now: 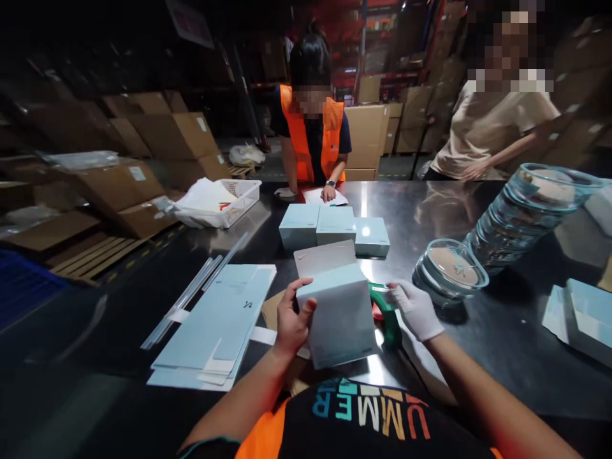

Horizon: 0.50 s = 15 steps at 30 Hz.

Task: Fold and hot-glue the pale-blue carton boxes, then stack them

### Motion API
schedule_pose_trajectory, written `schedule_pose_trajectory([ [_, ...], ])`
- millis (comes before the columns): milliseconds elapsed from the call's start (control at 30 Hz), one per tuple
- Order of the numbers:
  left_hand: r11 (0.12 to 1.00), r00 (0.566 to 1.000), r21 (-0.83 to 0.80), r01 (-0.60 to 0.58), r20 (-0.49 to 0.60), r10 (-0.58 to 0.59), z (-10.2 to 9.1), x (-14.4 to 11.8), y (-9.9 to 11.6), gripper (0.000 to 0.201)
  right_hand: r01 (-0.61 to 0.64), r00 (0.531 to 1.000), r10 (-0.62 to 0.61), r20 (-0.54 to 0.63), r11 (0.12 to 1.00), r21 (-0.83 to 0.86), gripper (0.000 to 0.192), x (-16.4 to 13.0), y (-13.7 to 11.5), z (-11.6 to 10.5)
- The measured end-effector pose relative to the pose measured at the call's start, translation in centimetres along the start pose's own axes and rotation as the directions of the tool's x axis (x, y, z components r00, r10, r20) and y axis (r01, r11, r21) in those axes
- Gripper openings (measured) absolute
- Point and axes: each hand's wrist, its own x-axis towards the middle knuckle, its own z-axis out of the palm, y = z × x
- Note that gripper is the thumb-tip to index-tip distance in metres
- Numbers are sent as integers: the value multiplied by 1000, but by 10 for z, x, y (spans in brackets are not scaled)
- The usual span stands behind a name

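My left hand (290, 319) grips the left edge of a pale blue box (340, 315), holding it tilted just above the dark metal table (478, 357). My right hand (417, 310), in a white glove, holds a green tape dispenser (388, 315) against the box's right side. Under the box lies brown cardboard (270, 310). A grey flat lid (324, 257) rests just beyond the box.
Three pale blue boxes (335, 227) stand in a row further back. A stack of flat blue box blanks (222, 322) lies left. Stacked clear tape rolls (521, 220) lie right. A white basket (220, 203) sits far left. Two people stand across the table.
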Motion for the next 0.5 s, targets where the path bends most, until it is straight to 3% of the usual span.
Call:
schedule_pose_trajectory([
  [67, 999, 999, 7, -32, 32, 31, 4, -1, 1, 86, 65, 998, -68, 5, 968, 242, 58, 0, -24, 8],
  [133, 997, 993, -14, -75, 85, 76, 6, -1, 0, 83, 95, 992, -125, 32, 874, 477, 60, 0, -50, 20],
  [233, 986, 974, -50, -157, 160, 163, 4, -1, -6, 74, 61, 985, -143, 98, 815, 577, 44, 2, -73, 34],
  [333, 969, 950, -39, -243, 192, 246, 1, 1, -16, 65, 66, 983, -150, 105, 826, 560, 40, 5, -67, 34],
  [400, 947, 934, -68, -313, 158, 320, 2, 3, -22, 59, 182, 961, -264, 77, 820, 543, 51, 6, -53, 29],
  [500, 869, 899, -276, -411, 33, 436, 5, 11, -27, 54, 423, 862, -507, 26, 746, 514, 56, 3, -32, 21],
])
